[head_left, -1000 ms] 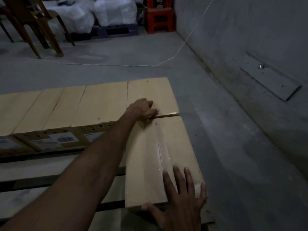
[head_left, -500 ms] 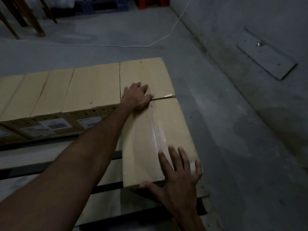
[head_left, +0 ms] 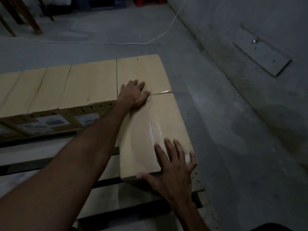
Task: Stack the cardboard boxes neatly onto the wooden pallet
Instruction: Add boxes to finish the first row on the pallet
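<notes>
Head view: a wooden pallet (head_left: 55, 157) is seen across the lower left and centre of the frame, its pale slats bare in the lower left. Along its upper edge a row of cardboard boxes (head_left: 93, 84) is set side by side, their tops level and their label-bearing sides turned toward the bottom of the frame. A further taped cardboard box (head_left: 150, 130) is laid lengthwise at the pallet's right end, its far end butted against the rightmost box of the row with only a thin seam between them. The left hand (head_left: 134, 95) is laid flat over that seam at frame centre, fingers spread and straight, pressed on both box tops. The right hand (head_left: 173, 165) is laid on the near right corner of the taped box in the lower centre, fingers straight and fanned over the top, the thumb stretched along the near edge; nothing is gripped by either hand. A white cord (head_left: 103, 42) is trailed over the concrete floor (head_left: 225, 147) in the upper part of the frame, and wooden chair legs (head_left: 31, 19) are seen at upper left.
</notes>
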A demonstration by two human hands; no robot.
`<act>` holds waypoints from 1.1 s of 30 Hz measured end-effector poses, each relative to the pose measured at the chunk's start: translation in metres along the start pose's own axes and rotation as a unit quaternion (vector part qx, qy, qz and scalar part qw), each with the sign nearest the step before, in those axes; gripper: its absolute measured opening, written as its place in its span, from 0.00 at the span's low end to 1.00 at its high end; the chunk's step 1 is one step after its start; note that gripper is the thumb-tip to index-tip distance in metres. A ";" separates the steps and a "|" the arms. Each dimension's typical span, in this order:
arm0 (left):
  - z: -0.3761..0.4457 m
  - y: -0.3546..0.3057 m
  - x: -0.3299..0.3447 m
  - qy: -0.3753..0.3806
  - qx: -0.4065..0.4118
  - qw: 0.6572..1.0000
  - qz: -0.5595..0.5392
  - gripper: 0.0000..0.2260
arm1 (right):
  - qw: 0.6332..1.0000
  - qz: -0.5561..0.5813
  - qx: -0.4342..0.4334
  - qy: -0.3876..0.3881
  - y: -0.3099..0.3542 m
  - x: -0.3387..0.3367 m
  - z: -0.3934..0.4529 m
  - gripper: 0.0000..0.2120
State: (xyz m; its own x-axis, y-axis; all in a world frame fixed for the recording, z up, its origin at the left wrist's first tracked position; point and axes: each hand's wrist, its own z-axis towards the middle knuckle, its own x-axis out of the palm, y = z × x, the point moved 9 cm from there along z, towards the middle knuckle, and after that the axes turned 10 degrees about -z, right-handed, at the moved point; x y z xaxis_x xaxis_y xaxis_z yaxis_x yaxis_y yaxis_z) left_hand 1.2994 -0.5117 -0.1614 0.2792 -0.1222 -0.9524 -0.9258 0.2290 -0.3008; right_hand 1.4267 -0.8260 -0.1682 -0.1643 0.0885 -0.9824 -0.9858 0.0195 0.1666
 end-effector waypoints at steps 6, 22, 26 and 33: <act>0.000 0.000 0.002 0.000 0.000 1.000 0.002 0.32 | 1.000 -0.003 -0.001 -0.007 0.000 -0.002 -0.001 0.48; -0.003 0.000 0.003 -0.008 -0.001 1.000 -0.008 0.32 | 1.000 0.002 0.005 -0.022 0.000 -0.005 -0.003 0.47; -0.001 0.000 0.003 -0.017 -0.001 1.000 -0.014 0.32 | 1.000 -0.002 0.003 -0.016 -0.002 -0.003 -0.003 0.48; -0.016 -0.005 -0.016 0.036 -0.018 0.998 -0.048 0.33 | 0.995 0.013 0.005 0.096 0.002 -0.025 0.000 0.51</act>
State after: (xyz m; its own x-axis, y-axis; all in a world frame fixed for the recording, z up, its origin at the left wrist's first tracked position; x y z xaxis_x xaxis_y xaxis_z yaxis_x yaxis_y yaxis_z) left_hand 1.2958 -0.5267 -0.1439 0.3501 -0.2110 -0.9127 -0.9043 0.1781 -0.3880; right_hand 1.4288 -0.8277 -0.1430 -0.1942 -0.1034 -0.9755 -0.9809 0.0304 0.1921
